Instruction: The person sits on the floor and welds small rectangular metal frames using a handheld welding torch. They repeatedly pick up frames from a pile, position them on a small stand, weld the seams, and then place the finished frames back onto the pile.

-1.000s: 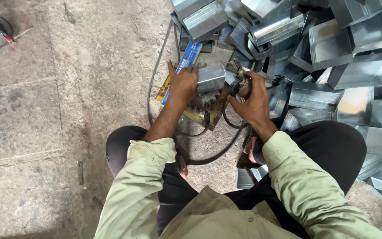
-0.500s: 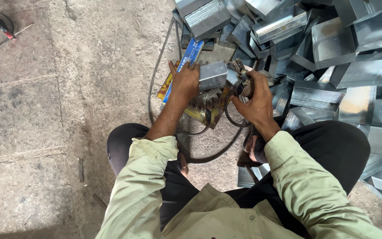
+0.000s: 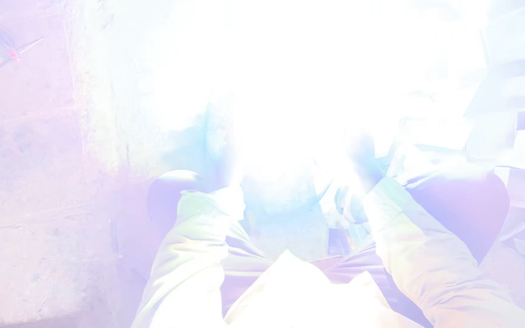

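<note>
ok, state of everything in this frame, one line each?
Glare: blinding white, washes out the upper middle of the view.
Left hand: lost in the glare, grip cannot be told.
Right hand: lost in the glare, grip cannot be told.
Left sleeve: pale green, stretched forward toward the glare.
Right sleeve: pale green, stretched forward too.
Knees: bent, dark trousers.
Concrete floor: rough, cracked.
Cable: lying on the floor, far left.

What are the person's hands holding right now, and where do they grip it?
It cannot be told. A white glare blots out both hands; only the pale green sleeves reaching into it show, with the concrete floor beside them.
</note>
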